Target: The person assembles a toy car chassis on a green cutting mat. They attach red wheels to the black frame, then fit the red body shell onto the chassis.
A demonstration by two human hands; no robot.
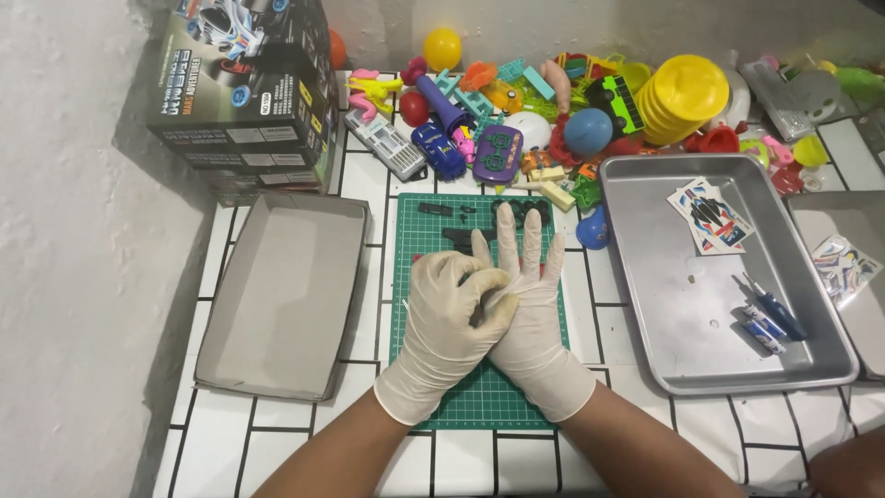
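The left hand [449, 314], in a cream glove, is pinching the glove [530, 304] on the right hand [527, 297] near the thumb side, its fingers closed on the rubber. The right hand is lying flat with fingers spread wide, holding nothing, over the green cutting mat [433, 231] at the middle of the tiled worktop [304, 433]. Small black parts [435, 209] are lying at the mat's far edge. Two metal trays are flanking the mat: the left tray [277, 295] and the right tray [682, 323] with two sticker sheets [712, 215], one screwdriver [776, 309] and two batteries [763, 330].
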